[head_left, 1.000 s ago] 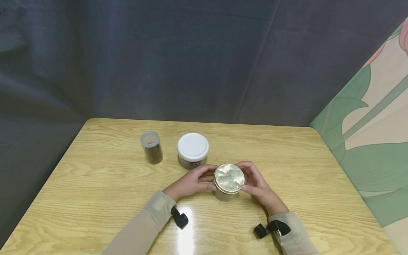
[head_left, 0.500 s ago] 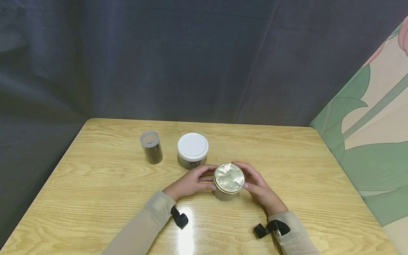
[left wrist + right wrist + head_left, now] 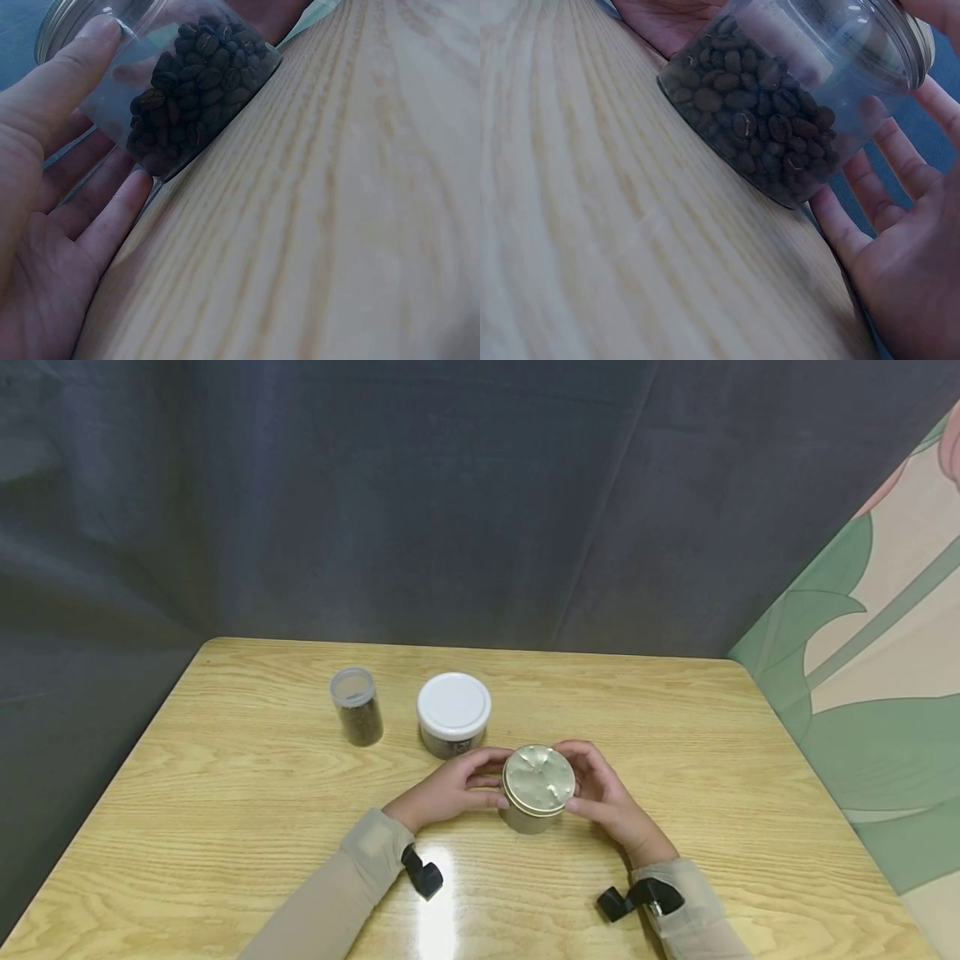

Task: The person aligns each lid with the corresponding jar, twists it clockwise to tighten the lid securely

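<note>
A clear jar of coffee beans (image 3: 761, 112) stands upright on the wooden table, topped by a gold metal lid (image 3: 539, 778) with a dented top. My left hand (image 3: 459, 789) holds the jar from its left side, thumb (image 3: 90, 49) on the clear wall just under the lid and fingers curving behind it. On the other side my right hand (image 3: 606, 799) has its thumb and fingers around the lid's edge. The right wrist view shows dark beans filling roughly the lower half of the jar, its base at the table surface.
Behind my left hand stands a squat jar with a white lid (image 3: 453, 704). Farther left is a tall clear container (image 3: 357, 708) with dark contents and a translucent lid. A dark curtain (image 3: 420, 510) hangs beyond the table's back edge (image 3: 637, 664).
My right thumb and fingers loosened a little from the lid half a second ago and are back around its edge. The dents' bright reflections have shifted; the left hand has kept still.
</note>
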Available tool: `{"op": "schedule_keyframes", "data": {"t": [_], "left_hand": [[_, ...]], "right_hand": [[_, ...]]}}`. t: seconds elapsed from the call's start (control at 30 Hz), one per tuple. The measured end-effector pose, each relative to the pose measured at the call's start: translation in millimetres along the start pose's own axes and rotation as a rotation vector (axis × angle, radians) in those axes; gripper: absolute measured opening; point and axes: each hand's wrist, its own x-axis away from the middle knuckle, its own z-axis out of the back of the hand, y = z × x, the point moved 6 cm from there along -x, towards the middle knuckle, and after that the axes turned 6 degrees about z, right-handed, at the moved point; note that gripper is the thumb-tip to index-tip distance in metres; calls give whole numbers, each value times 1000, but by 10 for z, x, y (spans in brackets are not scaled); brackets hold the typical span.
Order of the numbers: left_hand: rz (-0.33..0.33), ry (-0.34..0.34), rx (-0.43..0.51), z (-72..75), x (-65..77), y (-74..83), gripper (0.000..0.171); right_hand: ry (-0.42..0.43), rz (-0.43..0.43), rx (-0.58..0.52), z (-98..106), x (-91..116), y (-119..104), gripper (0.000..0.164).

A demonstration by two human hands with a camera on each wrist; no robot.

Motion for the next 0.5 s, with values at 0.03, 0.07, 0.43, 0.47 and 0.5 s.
{"op": "schedule_keyframes", "data": {"t": [0.03,0.07,0.43,0.47,0.5], "left_hand": [[-3,0,1,0,1,2,67],[-5,-1,3,-1,2,5,66],[-18,-12,13,-9,4,9,67],[-19,-12,13,-9,6,8,67],[-19,-11,12,-8,7,7,67]], "right_hand": [[1,-1,3,0,1,-1,61],[2,-2,4,0,1,-1,61],[-22,-6,19,-12,-3,-6,57],[-22,-12,19,-17,-6,-9,58],[-23,-15,19,-21,-9,-12,58]]}}
